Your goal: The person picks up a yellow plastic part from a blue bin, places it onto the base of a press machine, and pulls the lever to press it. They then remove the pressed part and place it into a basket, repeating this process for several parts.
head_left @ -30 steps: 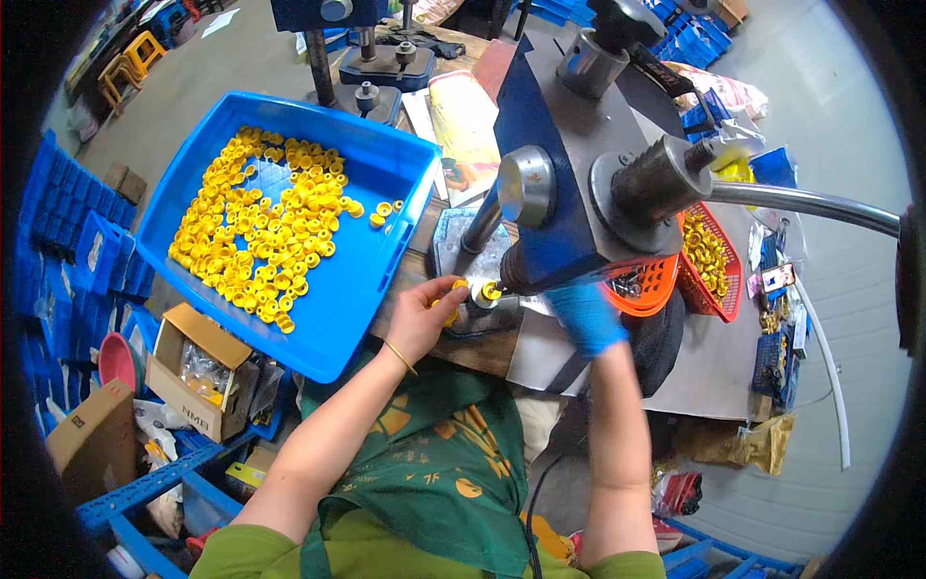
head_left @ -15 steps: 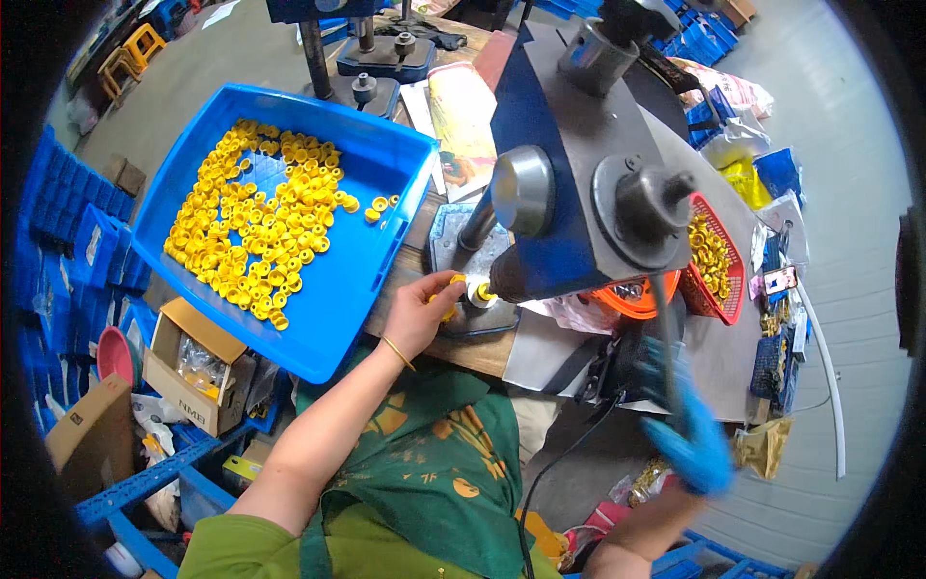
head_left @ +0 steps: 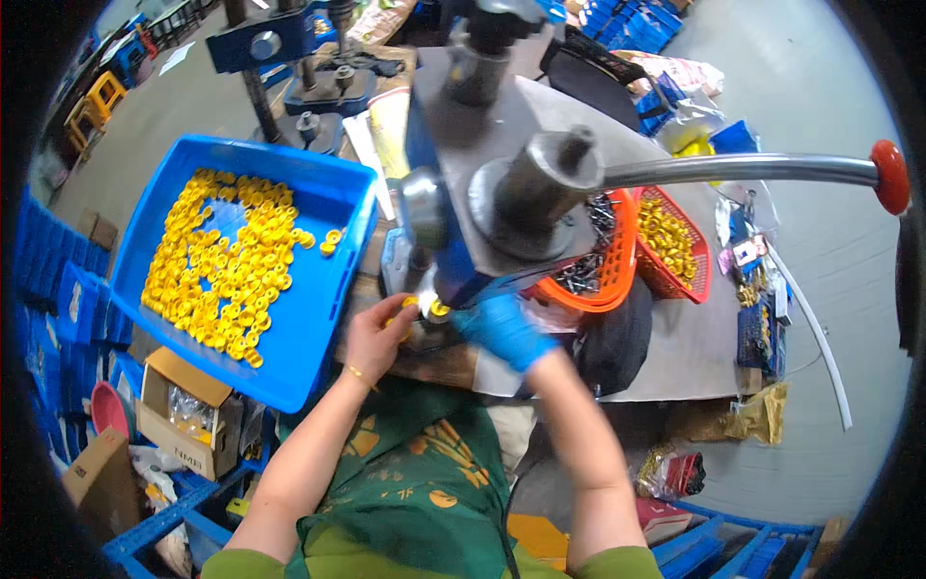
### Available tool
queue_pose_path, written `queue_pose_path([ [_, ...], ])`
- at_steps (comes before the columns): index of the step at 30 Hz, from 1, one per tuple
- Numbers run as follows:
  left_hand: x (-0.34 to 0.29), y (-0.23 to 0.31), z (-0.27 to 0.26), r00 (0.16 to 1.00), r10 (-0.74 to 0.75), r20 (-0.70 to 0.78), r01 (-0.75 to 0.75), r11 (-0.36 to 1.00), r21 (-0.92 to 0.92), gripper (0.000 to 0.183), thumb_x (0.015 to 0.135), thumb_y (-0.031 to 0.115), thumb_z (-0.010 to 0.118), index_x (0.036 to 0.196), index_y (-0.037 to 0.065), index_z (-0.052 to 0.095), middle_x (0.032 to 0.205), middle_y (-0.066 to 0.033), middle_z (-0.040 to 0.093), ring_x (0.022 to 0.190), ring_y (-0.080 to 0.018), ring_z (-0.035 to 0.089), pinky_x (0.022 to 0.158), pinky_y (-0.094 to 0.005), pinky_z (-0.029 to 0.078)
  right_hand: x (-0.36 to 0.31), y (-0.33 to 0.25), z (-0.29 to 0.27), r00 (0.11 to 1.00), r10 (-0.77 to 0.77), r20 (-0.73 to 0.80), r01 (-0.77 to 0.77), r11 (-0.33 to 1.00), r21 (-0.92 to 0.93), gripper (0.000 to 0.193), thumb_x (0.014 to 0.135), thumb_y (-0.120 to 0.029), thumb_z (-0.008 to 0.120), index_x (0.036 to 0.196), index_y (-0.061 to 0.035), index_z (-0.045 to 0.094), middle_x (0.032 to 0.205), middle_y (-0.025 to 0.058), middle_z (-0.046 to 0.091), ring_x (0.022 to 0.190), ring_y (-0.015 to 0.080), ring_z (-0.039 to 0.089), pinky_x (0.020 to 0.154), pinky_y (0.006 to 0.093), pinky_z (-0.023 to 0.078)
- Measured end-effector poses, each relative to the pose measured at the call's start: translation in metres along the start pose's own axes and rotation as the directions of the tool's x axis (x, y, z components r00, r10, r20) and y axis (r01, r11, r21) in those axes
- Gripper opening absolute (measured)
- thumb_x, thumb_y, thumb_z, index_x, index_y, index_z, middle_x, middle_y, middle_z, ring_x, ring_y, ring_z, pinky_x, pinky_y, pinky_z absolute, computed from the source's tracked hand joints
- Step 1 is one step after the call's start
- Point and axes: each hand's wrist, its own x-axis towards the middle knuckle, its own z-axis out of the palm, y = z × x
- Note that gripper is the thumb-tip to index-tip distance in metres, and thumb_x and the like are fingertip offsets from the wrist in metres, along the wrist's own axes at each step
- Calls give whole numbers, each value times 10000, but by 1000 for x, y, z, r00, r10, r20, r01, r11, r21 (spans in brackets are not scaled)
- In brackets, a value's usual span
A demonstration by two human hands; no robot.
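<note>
My left hand (head_left: 376, 340) is closed round a small yellow cap (head_left: 410, 302), held beside the base of a hand press (head_left: 526, 207). Another yellow cap (head_left: 439, 308) sits under the press head. My right hand (head_left: 506, 331), in a blue glove, reaches in from the right with its fingertips close to that second cap. Blur and the press head keep me from telling whether its fingers grip anything. The press lever (head_left: 743, 172) stands out level to the right, and neither hand is on its red knob (head_left: 889, 178).
To the left, a blue tray (head_left: 318, 289) holds many yellow caps. Right of the press stand an orange basket (head_left: 627, 261) of dark metal pieces and a red basket (head_left: 698, 253) of yellow parts. Another press (head_left: 333, 92) is behind. An open cardboard box (head_left: 174, 429) is at lower left.
My gloved right hand has left the lever and moved left to the cap under the press head. The lever has swung up to level. My left hand stays by the press with its cap.
</note>
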Motion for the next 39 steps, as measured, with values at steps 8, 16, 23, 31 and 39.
queue_pose_path([
  [8, 10, -12, -1, 977, 211, 20, -199, 884, 422, 264, 742, 191, 665, 916, -4, 625, 699, -99, 595, 614, -157, 568, 565, -270, 448, 1, 41, -1, 639, 195, -744, 69, 949, 308, 238, 742, -140, 639, 945, -30, 581, 847, 166, 580, 785, 308, 569, 700, 371, 459],
  [16, 14, -7, 17, 893, 381, 239, -400, 427, 811, 379, 716, 361, 649, 566, 35, 528, 603, -112, 510, 609, -286, 523, 535, -383, 432, -49, 187, -98, 379, 441, -813, -348, 882, 317, 336, 746, -82, 616, 1077, -51, 566, 928, 180, 620, 802, 265, 613, 719, 349, 480],
  [23, 8, -6, 7, 999, 13, 53, -19, 992, 123, 320, 839, 343, 555, 784, 28, 559, 621, -11, 475, 575, -139, 489, 483, -276, 402, 49, 184, -30, 816, -133, -562, 1, 973, -230, 247, 707, -37, 580, 950, -60, 616, 1029, 186, 570, 951, 341, 539, 826, 388, 430],
  [31, -1, 11, -7, 828, -452, 333, 525, 414, -744, 246, 877, 293, 457, 976, 70, 488, 759, -49, 521, 670, -166, 506, 450, -237, 391, 63, 232, -31, 853, -83, -515, -26, 979, -202, 208, 772, -69, 506, 940, -34, 625, 956, 172, 605, 867, 294, 582, 778, 333, 448],
  [39, -2, 6, -19, 825, -377, 421, 553, 391, -735, 274, 874, 189, 476, 1129, 91, 458, 873, -48, 537, 722, -143, 508, 486, -229, 408, -13, 33, -19, 802, 508, -313, 1, 523, 852, 190, 789, -32, 594, 977, -8, 600, 873, 36, 610, 761, 108, 551, 709, 248, 455],
])
